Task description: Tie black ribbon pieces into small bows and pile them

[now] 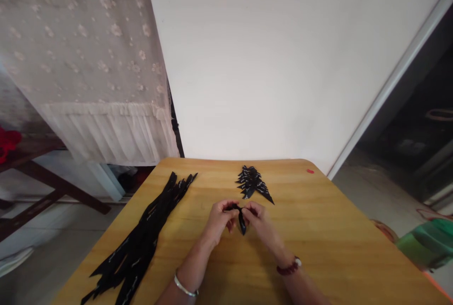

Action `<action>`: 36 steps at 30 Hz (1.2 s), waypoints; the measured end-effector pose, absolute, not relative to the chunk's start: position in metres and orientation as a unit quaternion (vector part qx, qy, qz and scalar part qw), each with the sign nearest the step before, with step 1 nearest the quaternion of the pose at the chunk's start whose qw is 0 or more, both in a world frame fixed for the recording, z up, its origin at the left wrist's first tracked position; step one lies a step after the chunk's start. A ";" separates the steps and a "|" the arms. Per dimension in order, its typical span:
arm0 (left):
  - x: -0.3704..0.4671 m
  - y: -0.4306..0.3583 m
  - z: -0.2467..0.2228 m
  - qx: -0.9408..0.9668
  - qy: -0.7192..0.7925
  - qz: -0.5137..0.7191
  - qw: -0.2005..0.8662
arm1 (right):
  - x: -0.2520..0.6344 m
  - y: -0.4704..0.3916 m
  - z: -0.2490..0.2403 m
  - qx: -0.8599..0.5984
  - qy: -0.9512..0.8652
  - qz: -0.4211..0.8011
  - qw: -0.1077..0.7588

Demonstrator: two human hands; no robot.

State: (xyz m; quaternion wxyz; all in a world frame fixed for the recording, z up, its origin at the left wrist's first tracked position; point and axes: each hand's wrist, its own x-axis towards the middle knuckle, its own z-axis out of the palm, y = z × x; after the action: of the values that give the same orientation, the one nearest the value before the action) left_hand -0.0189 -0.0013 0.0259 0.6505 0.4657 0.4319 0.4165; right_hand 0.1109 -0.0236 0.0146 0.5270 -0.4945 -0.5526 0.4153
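Observation:
Over the middle of a wooden table [336, 243], my left hand [220, 220] and my right hand [260, 220] together pinch a short black ribbon piece [241, 220], folded between the fingertips with its tail hanging down. A bracelet sits on each wrist. Just beyond the hands lies a small pile of folded black ribbon bows [252, 182]. To the left, a long bundle of black ribbon strips [145, 239] with pale lettering stretches diagonally across the tabletop.
A small red dot [310, 171] lies near the table's far right corner. A white wall stands behind the table, with a lace curtain [88, 69] at the left. A green object [430, 243] sits on the floor at the right.

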 end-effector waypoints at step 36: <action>-0.016 -0.004 0.025 0.317 0.403 0.489 0.705 | 0.105 -0.026 0.008 -0.505 -0.589 0.323 0.542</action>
State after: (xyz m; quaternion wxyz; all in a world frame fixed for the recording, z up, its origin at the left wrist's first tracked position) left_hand -0.0165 -0.0037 0.0255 0.7052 0.3175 0.4031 0.4893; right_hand 0.1050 -0.0257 0.0080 0.5421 -0.5054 -0.5888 0.3226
